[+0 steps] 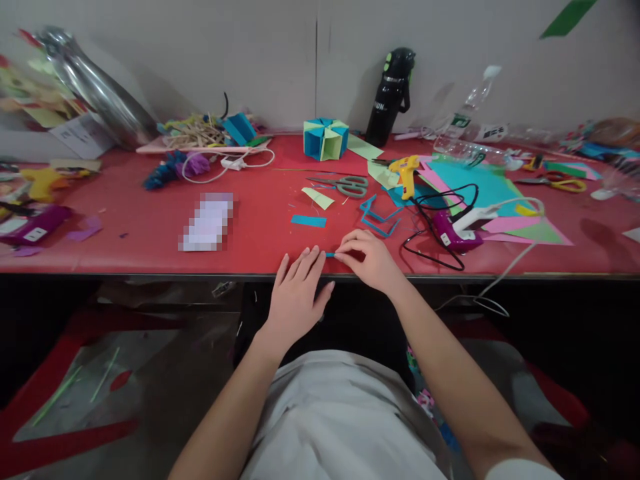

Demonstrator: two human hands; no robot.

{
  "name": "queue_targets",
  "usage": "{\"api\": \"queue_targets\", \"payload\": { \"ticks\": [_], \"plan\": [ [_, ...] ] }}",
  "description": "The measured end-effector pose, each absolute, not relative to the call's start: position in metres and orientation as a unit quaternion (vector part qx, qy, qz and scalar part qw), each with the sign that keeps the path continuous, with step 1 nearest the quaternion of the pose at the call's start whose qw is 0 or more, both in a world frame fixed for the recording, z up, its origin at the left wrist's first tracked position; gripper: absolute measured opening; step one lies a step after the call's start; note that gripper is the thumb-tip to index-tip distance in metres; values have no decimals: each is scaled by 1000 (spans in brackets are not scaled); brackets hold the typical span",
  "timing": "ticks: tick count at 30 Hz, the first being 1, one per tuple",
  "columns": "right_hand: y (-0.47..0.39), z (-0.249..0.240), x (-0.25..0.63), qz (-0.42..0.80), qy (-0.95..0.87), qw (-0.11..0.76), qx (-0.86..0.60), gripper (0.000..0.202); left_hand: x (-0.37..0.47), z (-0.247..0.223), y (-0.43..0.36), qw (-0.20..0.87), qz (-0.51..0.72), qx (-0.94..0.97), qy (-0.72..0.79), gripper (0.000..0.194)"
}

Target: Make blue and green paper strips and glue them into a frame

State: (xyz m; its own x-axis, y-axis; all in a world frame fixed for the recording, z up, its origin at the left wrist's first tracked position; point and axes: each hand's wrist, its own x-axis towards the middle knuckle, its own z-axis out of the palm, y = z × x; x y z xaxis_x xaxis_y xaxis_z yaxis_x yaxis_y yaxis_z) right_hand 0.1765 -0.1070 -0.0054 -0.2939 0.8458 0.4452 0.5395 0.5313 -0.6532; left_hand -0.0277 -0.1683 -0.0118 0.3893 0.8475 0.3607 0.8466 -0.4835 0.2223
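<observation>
At the table's front edge my right hand (367,259) pinches one end of a small blue paper strip (330,255). My left hand (299,287) lies palm down with its fingers stretched out, the fingertips at the strip's other end. Most of the strip is hidden by the hands. Just beyond them a flat blue paper piece (309,221) and a pale green paper piece (318,197) lie on the red table. Folded blue paper strips (380,217) rest to the right. Farther back stands a blue and pale green paper wheel (326,139).
Scissors (350,186) and a yellow glue gun (406,175) lie behind the hands. A black cable runs near a purple power strip (453,233) and coloured paper sheets (480,187) on the right. A black bottle (391,97) leans at the wall; a pixelated rectangle (207,223) lies left.
</observation>
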Motion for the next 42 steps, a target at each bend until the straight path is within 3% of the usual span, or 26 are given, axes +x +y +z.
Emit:
{"api": "queue_targets", "payload": {
  "ticks": [9, 16, 22, 32, 36, 42],
  "plan": [
    [-105, -8, 177, 214, -779, 391, -441, 10, -32, 6, -145, -18, 229, 837, 497, 32],
    [-105, -5, 178, 212, -785, 382, -439, 12, -30, 8, -144, -60, 211, 858, 465, 32],
    [-106, -5, 177, 209, -785, 384, -439, 8, -42, -2, -131, 26, 276, 840, 467, 26],
    [-105, -6, 178, 228, -782, 379, -440, 6, -39, 14, -105, 59, 217, 850, 476, 18],
    [-103, -5, 178, 257, -759, 399, -445, 13, -39, 12, -101, 93, 220, 837, 492, 19],
    [-102, 1, 184, 345, -682, 453, -458, 27, -39, 10, -94, 234, 324, 781, 481, 19]
  ]
}}
